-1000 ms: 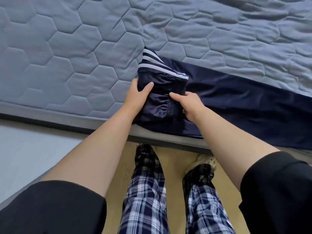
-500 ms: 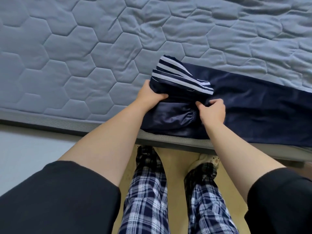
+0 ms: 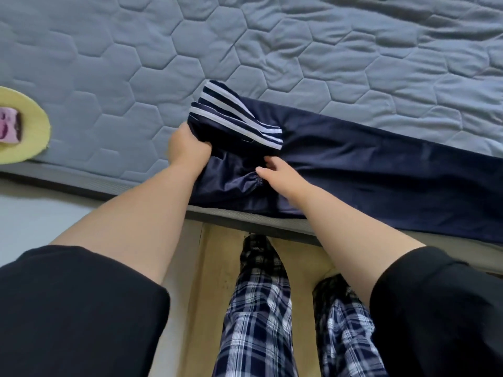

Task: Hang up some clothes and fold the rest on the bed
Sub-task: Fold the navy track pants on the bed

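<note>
Entry: navy trousers (image 3: 381,180) lay along the near edge of the bed (image 3: 109,77), striped end folded back. The left hand (image 3: 187,149) had fingers clamped on that fold. The right hand (image 3: 280,175) rested on the elastic cuff, fingers straight, slightly apart.

No writing can be read anywhere, neither on the trousers (image 3: 381,170) nor on the bed (image 3: 272,44). The pink patch (image 3: 9,126) on the yellow pad (image 3: 31,140) is too blurred to tell.
</note>
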Tool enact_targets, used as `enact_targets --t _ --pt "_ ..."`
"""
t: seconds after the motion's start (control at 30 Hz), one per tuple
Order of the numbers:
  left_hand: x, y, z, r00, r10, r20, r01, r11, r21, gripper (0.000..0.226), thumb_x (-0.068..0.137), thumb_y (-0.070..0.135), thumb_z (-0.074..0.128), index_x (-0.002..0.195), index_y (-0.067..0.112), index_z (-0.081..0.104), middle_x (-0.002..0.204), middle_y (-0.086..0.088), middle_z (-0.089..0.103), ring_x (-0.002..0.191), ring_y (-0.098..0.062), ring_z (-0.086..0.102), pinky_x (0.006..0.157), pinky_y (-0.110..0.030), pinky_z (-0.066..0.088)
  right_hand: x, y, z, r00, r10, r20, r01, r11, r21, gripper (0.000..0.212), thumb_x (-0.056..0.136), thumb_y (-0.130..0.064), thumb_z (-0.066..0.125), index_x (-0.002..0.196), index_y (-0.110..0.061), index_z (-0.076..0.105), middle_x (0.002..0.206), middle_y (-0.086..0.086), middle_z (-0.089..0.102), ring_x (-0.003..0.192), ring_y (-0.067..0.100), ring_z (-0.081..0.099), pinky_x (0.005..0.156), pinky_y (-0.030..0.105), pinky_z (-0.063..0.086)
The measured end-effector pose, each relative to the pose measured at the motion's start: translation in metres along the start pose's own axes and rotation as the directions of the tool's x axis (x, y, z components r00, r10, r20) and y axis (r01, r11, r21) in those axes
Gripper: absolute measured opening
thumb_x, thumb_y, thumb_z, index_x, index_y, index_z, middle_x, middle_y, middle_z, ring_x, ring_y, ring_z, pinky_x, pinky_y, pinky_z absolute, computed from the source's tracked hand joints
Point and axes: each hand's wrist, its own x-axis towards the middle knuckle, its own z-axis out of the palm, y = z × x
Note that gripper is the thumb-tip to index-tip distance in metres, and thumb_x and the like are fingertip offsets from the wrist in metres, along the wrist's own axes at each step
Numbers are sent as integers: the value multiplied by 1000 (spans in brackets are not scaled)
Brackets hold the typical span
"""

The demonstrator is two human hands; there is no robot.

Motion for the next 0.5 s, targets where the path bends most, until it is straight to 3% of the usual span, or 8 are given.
enact_targets --t 0.1,0.23,0.33,0.37,0.4,0.43,0.47,0.5 --pt "-12 2 -15 1000 14 -8 -14 1000 -9 29 76 11 59 105 10 59 107 -16 66 102 -36 58 73 -28 36 -6 -10 9 999 31 8 -32 995 99 59 95 -29 53 147 -12 31 149 4 37 133 18 39 106 27 33" --pt "-47 43 -8 996 74 40 -67 987 -149 28 71 11 61 99 13 53 101 -13 65 96 -34 59 71 -30 39 -24 3 -22 988 146 -55 -115 919 376 48 96 -27 52 141 -13 40 145 4 44 132 20 41 102 33 34" --pt "-82 85 10 974 167 155 -136 973 -189 49 71 19 70 116 13 51 105 -8 65 96 -29 60 72 -29 40 -41 26 -66 965 235 -113 -135 820 557 27 99 -28 46 125 -19 48 127 3 53 125 18 47 95 35 33" --pt "-96 98 17 938 210 277 -135 954 -269 54 73 22 72 121 15 49 102 -4 64 92 -26 61 72 -27 42 -46 34 -81 957 260 -126 -135 787 603 24 100 -30 44 121 -20 50 120 2 55 117 18 51 92 34 34" --pt "-109 109 24 858 247 450 -71 925 -374 56 76 25 73 125 17 48 98 -1 63 87 -20 63 70 -26 45 -52 44 -96 951 276 -136 -125 752 648 26 100 -33 41 119 -18 52 113 2 57 107 18 55 88 33 37" --pt "-122 118 32 735 276 620 35 897 -441 53 80 26 71 127 20 48 97 1 63 83 -15 66 66 -25 50 -57 54 -111 949 276 -151 -97 714 694 33 101 -36 39 120 -15 54 110 4 59 99 20 57 87 33 40" --pt "-132 122 41 617 298 728 110 884 -455 45 85 25 67 126 23 50 99 1 64 81 -12 69 61 -23 52 -62 65 -124 950 265 -164 -61 675 736 42 101 -40 36 125 -11 54 112 7 61 99 23 59 91 34 43" --pt "-139 124 50 558 313 768 113 888 -445 35 88 24 63 122 25 53 101 1 65 81 -10 70 59 -21 52 -66 75 -135 951 253 -176 -31 646 763 50 101 -45 34 131 -9 53 118 10 62 106 27 59 99 37 43"
